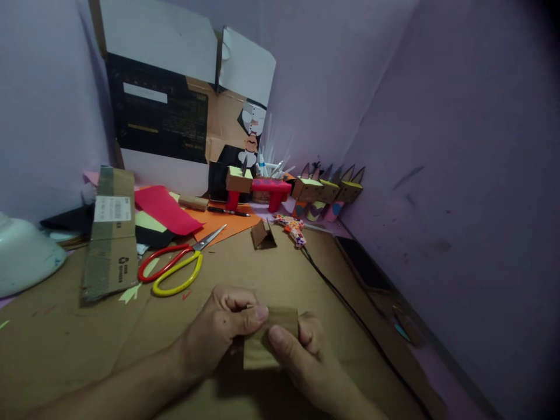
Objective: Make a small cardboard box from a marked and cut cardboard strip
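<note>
A small piece of brown cardboard (282, 318) is held between both hands over the cardboard-covered table. My left hand (221, 321) pinches its upper left side, thumb on top. My right hand (304, 350) grips its right side, with the thumb pressed on its face and the fingers curled behind. The fingertips under the piece are hidden. Beyond the hands stands a small folded cardboard piece (263, 235). Scissors (175, 268) with one red and one yellow handle lie to the left, blades pointing away.
Cardboard strip (111, 245), coloured paper (166, 207) and a white object (24, 256) are at left. At the back are an unfolded box (161, 105), pens (271, 166) and small cardboard figures (328, 192). A glue gun (293, 230) with a black cable and a phone (363, 262) are at right.
</note>
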Motion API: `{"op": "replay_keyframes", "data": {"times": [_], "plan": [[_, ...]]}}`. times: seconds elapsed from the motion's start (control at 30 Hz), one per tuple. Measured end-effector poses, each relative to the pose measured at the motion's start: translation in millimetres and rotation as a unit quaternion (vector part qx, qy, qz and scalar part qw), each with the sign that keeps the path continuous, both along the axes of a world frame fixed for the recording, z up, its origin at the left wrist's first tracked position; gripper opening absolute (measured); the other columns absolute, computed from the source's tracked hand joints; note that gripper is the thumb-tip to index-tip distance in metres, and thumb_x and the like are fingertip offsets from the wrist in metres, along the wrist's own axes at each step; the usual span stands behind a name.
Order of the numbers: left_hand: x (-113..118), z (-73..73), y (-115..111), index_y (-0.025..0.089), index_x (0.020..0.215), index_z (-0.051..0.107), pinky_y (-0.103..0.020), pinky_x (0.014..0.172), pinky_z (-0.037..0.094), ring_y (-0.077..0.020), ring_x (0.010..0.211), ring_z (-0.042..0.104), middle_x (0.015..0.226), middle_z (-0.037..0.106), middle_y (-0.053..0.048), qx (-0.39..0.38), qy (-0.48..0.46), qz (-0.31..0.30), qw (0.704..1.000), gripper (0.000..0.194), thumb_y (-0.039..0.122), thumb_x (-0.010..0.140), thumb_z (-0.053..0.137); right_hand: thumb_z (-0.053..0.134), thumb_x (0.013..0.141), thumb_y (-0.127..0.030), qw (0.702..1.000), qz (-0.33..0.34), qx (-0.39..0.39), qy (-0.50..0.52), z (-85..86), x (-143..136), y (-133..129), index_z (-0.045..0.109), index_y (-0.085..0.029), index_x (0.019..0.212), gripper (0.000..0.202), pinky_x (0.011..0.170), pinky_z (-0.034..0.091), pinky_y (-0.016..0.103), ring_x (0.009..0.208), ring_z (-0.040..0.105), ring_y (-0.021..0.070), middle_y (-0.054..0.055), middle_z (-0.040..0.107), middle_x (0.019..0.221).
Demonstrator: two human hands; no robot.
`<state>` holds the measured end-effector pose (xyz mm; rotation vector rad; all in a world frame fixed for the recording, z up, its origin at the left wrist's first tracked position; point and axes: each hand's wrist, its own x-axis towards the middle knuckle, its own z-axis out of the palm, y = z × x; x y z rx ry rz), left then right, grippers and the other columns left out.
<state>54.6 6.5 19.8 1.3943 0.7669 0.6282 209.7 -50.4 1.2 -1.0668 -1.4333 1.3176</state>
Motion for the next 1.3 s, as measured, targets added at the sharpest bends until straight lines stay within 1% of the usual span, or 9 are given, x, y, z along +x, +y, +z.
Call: {"op": "replay_keyframes", "data": {"times": [0.17,0.3,0.53,0.63,0.73,0.87,1.13,1.23,1.3], "plan": [[1,8.2,1,0.015,0.059,0.052,-0.022,0.051,0.03,-0.0104,0.055,0.042,0.055,0.047,0.002,0.182,0.111,-0.047,0.976,0.025,0.035,0.074,0.051,0.055,0.077,-0.048,0.988,0.016,-0.033,-0.152,0.3,3,-4,0.032,-0.019,0.049,0.046,0.041,0.014,0.022,0.044,0.021,0.0054,-0.008,0.024,0.047],[5,7.8,-5,0.018,0.051,0.038,-0.023,0.052,0.028,-0.0096,0.052,0.04,0.051,0.04,0.003,0.285,0.157,-0.018,0.945,0.03,0.028,0.079,0.042,0.056,0.077,-0.046,0.984,0.023,-0.036,-0.172,-0.6,-2,-6,0.03,-0.019,0.046,0.048,0.04,0.014,0.022,0.043,0.021,0.0054,-0.008,0.024,0.046],[4,0.2,3,0.019,0.052,0.035,-0.022,0.046,0.024,-0.0088,0.049,0.029,0.051,0.028,0.006,0.144,0.141,0.048,0.978,0.038,0.042,0.081,0.041,0.051,0.072,-0.063,0.984,0.003,-0.157,-0.084,1.3,-8,4,0.043,-0.019,0.052,0.049,0.031,0.021,0.017,0.032,0.03,0.0041,-0.008,0.037,0.038],[-9,10.5,11,0.017,0.098,0.056,-0.024,0.06,0.039,-0.0149,0.072,0.05,0.083,0.055,-0.002,0.164,0.095,0.003,0.982,0.034,0.045,0.082,0.045,0.044,0.074,-0.067,0.979,-0.044,-0.198,-0.009,0.0,-1,10,0.048,-0.017,0.06,0.052,0.026,0.022,0.015,0.026,0.03,0.004,-0.008,0.041,0.036],[-23,22.3,14,0.029,0.131,0.039,-0.035,0.09,0.039,-0.0251,0.112,0.045,0.129,0.046,-0.005,0.224,0.104,-0.11,0.963,0.066,0.036,0.07,0.064,0.046,0.074,-0.065,0.98,-0.029,-0.198,0.003,-0.2,5,12,0.05,-0.016,0.059,0.052,0.025,0.019,0.013,0.025,0.027,0.0026,-0.008,0.039,0.035],[-26,28.2,12,0.027,0.129,0.044,-0.037,0.102,0.031,-0.0259,0.121,0.04,0.133,0.045,-0.006,0.286,0.161,-0.194,0.925,0.065,0.026,0.07,0.069,0.05,0.071,-0.067,0.983,-0.003,-0.184,0.001,1.0,4,11,0.053,-0.014,0.062,0.054,0.028,0.026,0.012,0.028,0.034,0.0024,-0.006,0.044,0.04],[-21,18.5,8,0.027,0.131,0.04,-0.031,0.096,0.038,-0.0245,0.116,0.044,0.129,0.045,-0.006,0.32,0.173,-0.183,0.913,0.077,0.015,0.062,0.073,0.046,0.072,-0.069,0.977,-0.087,-0.193,0.024,-3.5,2,15,0.053,-0.015,0.068,0.055,0.028,0.026,0.014,0.028,0.037,0.0045,-0.006,0.046,0.041],[-22,17.2,9,0.027,0.125,0.043,-0.032,0.097,0.036,-0.0238,0.116,0.044,0.128,0.047,-0.004,0.318,0.18,-0.15,0.919,0.072,0.01,0.06,0.07,0.048,0.073,-0.066,0.984,-0.14,-0.108,0.015,-4.0,4,14,0.056,-0.015,0.076,0.052,0.036,0.036,0.017,0.037,0.044,0.0071,-0.003,0.052,0.051],[-23,16.9,10,0.028,0.125,0.041,-0.032,0.094,0.038,-0.0224,0.112,0.047,0.126,0.048,-0.002,0.299,0.187,-0.137,0.925,0.071,0.008,0.061,0.066,0.063,0.066,-0.059,0.985,-0.173,-0.005,-0.021,-3.3,5,11,0.059,-0.016,0.097,0.052,0.05,0.046,0.022,0.058,0.056,0.0121,0.005,0.062,0.081]]}}
